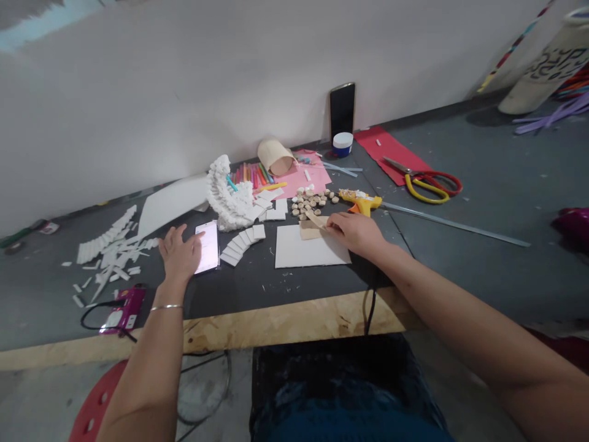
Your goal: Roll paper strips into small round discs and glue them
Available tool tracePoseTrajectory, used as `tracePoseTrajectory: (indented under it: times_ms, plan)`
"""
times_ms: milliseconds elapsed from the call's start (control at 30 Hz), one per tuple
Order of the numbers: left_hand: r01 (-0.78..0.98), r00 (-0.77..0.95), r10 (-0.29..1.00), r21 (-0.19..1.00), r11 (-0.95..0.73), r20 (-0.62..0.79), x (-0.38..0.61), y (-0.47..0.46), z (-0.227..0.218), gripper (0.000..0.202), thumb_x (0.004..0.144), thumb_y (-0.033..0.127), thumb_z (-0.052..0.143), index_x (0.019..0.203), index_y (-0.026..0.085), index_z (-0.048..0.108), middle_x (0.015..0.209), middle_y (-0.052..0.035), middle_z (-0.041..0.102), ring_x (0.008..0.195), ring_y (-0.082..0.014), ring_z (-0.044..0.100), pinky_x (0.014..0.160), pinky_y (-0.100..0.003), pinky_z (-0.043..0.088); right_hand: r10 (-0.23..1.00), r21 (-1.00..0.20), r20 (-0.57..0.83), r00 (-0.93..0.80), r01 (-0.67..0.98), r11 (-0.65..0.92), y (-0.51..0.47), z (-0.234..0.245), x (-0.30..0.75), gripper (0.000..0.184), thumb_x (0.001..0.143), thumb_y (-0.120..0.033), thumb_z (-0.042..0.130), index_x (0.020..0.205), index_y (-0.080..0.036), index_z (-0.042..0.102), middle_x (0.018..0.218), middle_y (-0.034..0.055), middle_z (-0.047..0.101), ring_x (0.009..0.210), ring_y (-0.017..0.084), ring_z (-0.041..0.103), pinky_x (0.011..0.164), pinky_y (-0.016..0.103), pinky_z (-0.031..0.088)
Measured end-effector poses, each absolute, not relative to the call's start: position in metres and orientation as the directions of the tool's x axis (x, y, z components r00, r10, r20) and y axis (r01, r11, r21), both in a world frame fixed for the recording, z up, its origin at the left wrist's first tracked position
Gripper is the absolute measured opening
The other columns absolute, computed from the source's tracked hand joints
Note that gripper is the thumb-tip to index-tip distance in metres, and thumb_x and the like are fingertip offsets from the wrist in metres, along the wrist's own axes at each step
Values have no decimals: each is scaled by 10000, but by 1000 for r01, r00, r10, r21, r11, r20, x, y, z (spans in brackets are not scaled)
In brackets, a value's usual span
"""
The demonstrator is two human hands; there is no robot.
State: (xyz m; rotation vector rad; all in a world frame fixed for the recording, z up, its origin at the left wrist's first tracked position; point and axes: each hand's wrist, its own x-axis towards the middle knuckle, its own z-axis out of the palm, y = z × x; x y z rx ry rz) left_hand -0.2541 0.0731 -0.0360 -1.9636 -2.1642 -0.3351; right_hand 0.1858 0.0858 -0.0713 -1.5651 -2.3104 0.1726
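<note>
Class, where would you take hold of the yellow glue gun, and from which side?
Grip its orange handle, from the near side: the gun lies with that handle toward the right hand, its nozzle end pointing at the wooden discs.

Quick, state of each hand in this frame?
Left hand: open, fingers spread beside a lit white-screened smartphone, holding nothing.
Right hand: closed, pinching a thin tan strip of wood or card.

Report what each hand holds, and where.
Right hand pinches a thin tan strip at its lower right end. Left hand holds nothing, lying beside a phone.
</note>
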Motion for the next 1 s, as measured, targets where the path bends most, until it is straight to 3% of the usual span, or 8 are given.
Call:
tracePoseTrajectory:
  times_ms: [167, 367, 500, 700, 1000]
  plan:
    - [980, -188, 882, 144, 138, 432, -257, 76, -29, 422, 930, 292, 387, 1279, 208, 608, 1465, -128, 398, 1387, -297, 310, 1174, -497, 188, 914, -286, 224, -337, 874, 392, 86, -72, 186, 205, 923, -293, 484, 950, -202, 665, 936, 54, 720, 806, 192, 621, 611, 284, 300]
    - [978, -199, 794, 165, 126, 574, -253, 50, -23, 413, 939, 261, 340, 1212, 132, 622, 1368, -169, 481, 1343, -285, 369, 1157, -465, 219, 914, -279, 231, -334, 877, 391, 85, -71, 186, 201, 922, -286, 484, 934, -205, 667, 928, 51, 724, 801, 192, 623, 611, 285, 302]
    - [976, -204, 813, 177, 126, 546, -243, 15, -34, 393, 936, 273, 356, 1182, 153, 638, 1401, -172, 454, 1363, -311, 339, 1156, -505, 199, 912, -276, 238, -333, 877, 393, 84, -71, 186, 209, 922, -298, 481, 928, -203, 667, 907, 58, 723, 794, 197, 620, 611, 283, 301]
    - [980, -198, 875, 82, 181, 441, -230, -14, -53, 399, 935, 324, 404, 1266, 235, 608, 1498, -116, 361, 1433, -307, 237, 1177, -552, 97, 916, -278, 230, -330, 879, 387, 84, -73, 187, 196, 914, -285, 489, 948, -209, 667, 921, 55, 724, 782, 197, 615, 594, 286, 288]
    - [982, -189, 920, 43, 185, 344, -227, -8, -56, 432, 947, 371, 390, 1318, 246, 573, 1523, -135, 314, 1453, -338, 179, 1148, -629, 111, 910, -286, 245, -335, 872, 398, 84, -72, 187, 202, 909, -288, 487, 942, -203, 668, 920, 58, 726, 780, 198, 619, 593, 285, 292]
